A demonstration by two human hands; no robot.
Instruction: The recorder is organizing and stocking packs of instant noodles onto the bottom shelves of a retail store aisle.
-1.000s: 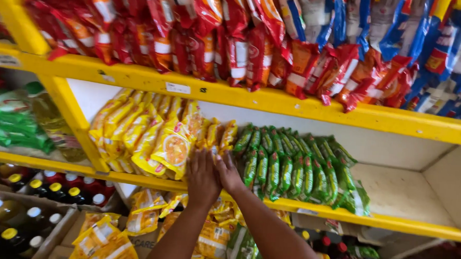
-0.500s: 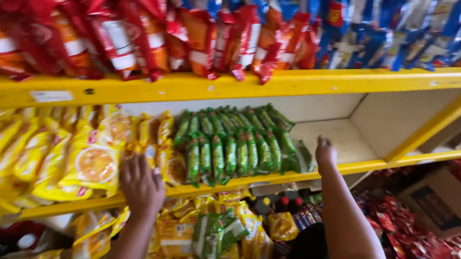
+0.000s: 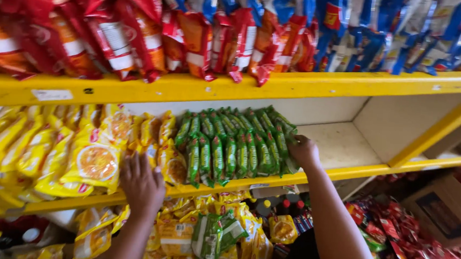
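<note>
The right hand [image 3: 303, 150] rests against the right-hand end of a row of glossy green plastic snack packets [image 3: 235, 145] that stand on edge on the yellow metal shelf [image 3: 354, 172]. Its fingers curl in against the last packet of the row; whether they actually grip it or only press on it is hard to tell, since the fingertips are hidden behind the packet's edge. The left hand [image 3: 142, 185] lies open and flat, palm down, fingers spread a little, on the front of the yellow plastic noodle packets [image 3: 94, 162] just left of the green row, and holds nothing.

The green packets stand with their long axes running from the shelf's front lip up and back toward the rear wall, packed side by side, so the row itself runs left to right. The row lies between the two hands: directly left of the right hand and touching it, and to the right of the left hand, near it but apart. The right hand is the nearer of the two.

To the right of the row the shelf floor is bare. Above, red and orange snack bags [image 3: 109, 28] and blue packets [image 3: 383, 32] crowd the upper shelf. Below, more yellow and green packets [image 3: 212, 236] sit in an open carton.
</note>
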